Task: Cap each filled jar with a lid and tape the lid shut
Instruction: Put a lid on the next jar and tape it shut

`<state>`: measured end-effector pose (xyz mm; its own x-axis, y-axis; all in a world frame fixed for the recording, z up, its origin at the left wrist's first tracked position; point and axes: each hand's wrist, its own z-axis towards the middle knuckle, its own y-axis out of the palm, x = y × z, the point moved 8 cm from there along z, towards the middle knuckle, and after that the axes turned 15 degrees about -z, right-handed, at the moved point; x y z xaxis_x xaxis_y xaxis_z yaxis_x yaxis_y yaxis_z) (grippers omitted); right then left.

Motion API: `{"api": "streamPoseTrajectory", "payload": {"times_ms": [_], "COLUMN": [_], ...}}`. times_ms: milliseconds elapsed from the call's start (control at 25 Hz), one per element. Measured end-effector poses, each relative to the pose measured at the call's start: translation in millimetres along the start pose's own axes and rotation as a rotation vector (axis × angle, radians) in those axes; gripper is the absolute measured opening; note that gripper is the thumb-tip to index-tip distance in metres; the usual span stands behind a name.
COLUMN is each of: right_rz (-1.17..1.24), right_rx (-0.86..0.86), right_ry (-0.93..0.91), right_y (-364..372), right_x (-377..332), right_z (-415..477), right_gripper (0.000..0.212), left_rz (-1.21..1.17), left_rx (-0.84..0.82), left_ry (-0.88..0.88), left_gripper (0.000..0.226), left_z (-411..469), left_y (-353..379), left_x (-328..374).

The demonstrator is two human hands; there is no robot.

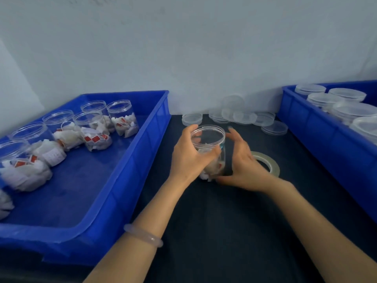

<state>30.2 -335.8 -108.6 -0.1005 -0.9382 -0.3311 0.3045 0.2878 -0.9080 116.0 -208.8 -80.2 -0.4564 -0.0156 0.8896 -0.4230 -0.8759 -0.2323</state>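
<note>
While our left hand (189,158) curls its fingers (190,130) round the jar (210,137) on the counter (214,221), our right hand (242,166) sits beside it, fingers (234,135) spread.

Two bins (142,170), one tape roll (272,166)

Jar (208,139) btwn bins (142,127), lids (244,117) behind.

A dark, matte table top (214,231) fills the middle. Directly behind it rises a plain pale wall (183,48), bluish in soft, even light. One blue plastic bin (126,180) sits on the table's left side, and another blue bin (302,123) sits along its right. Beyond the table's far left corner a lighter wall panel (14,88) angles in.
</note>
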Motion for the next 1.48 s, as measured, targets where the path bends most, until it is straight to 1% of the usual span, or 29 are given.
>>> {"api": "streamPoseTrajectory", "payload": {"times_ms": [40,80,120,160,240,280,360,400,480,520,560,600,640,680,720,760,800,840,880,960,1040,1080,1160,1280,1320,1400,1480], "right_rz": [-0.115,-0.229,-0.327,-0.395,-0.424,-0.411,-0.400,-0.420,-0.421,-0.340,-0.186,0.043,0.281,0.440,0.466,0.391,0.271,0.137,0.001,-0.258,-0.409,-0.435,-0.479,-0.477,-0.462,-0.465,-0.469], "right_rx": [-0.115,-0.231,-0.328,-0.394,-0.418,-0.406,-0.377,-0.349,-0.224,-0.122,0.012,0.175,0.349,0.505,0.615,0.680,0.710,0.722,0.732,0.777,0.822,0.845,0.885,0.879,0.868,0.851,0.829], "right_ry": [0.081,0.180,0.259,0.300,0.303,0.287,0.258,0.247,0.278,0.331,0.407,0.487,0.536,0.528,0.467,0.362,0.236,0.108,-0.003,-0.180,-0.304,-0.336,-0.341,-0.385,-0.411,-0.440,-0.432], "right_y": [3,4,4,3,-3,-5,-5,-6,-14,-23,-34,-45,-55,-63,-72,-79,-82,-83,-82,-79,-74,-72,-71,-72,-72,-72,-70], "right_x": [19,37,52,62,70,69,63,61,58,60,64,67,70,68,58,44,26,9,-7,-32,-50,-54,-56,-58,-60,-63,-63], "right_z": [-4,-11,-17,-22,-24,-23,-22,-20,-16,-16,-17,-21,-27,-32,-37,-40,-41,-41,-41,-46,-52,-55,-59,-62,-63,-64,-64], "right_gripper": [0.126,0.119,0.105,0.087,0.054,0.043,0.028,0.025,0.030,0.033,0.036,0.037,0.036,0.032,0.029,0.032,0.039,0.043,0.043,0.040,0.037,0.037,0.043,0.042,0.040,0.036,0.034], "left_rz": [-0.026,-0.054,-0.082,-0.117,-0.181,-0.186,-0.158,-0.138,-0.115,-0.114,-0.118,-0.102,-0.027,0.114,0.269,0.362,0.391,0.380,0.351,0.283,0.234,0.206,0.121,-0.017,-0.058,-0.125,-0.117], "left_rx": [0.005,0.000,-0.009,-0.021,-0.056,-0.071,-0.094,-0.110,-0.159,-0.193,-0.222,-0.234,-0.201,-0.142,-0.091,-0.069,-0.082,-0.100,-0.110,-0.069,0.012,0.043,0.073,0.074,0.102,0.173,0.231], "left_ry": [0.011,0.013,0.007,-0.006,-0.045,-0.055,-0.037,-0.024,0.000,0.002,0.003,0.020,0.093,0.233,0.434,0.644,0.800,0.884,0.925,0.943,0.937,0.929,0.891,0.839,0.819,0.770,0.743], "left_gripper": [0.077,0.077,0.078,0.079,0.084,0.087,0.094,0.097,0.102,0.104,0.107,0.110,0.113,0.113,0.107,0.095,0.081,0.069,0.061,0.052,0.048,0.046,0.051,0.053,0.050,0.034,0.020], "left_z": [0,1,2,1,-1,-3,-4,-5,-7,-8,-11,-14,-16,-18,-24,-34,-44,-51,-55,-58,-59,-58,-56,-53,-52,-47,-45], "left_y": [4,7,10,12,16,17,17,17,20,22,26,28,27,27,29,36,45,51,54,51,38,31,22,16,11,1,-9], "left_x": [-3,-6,-10,-14,-21,-23,-25,-25,-25,-25,-22,-16,-5,11,31,49,61,68,72,75,77,77,78,80,81,77,74]}}
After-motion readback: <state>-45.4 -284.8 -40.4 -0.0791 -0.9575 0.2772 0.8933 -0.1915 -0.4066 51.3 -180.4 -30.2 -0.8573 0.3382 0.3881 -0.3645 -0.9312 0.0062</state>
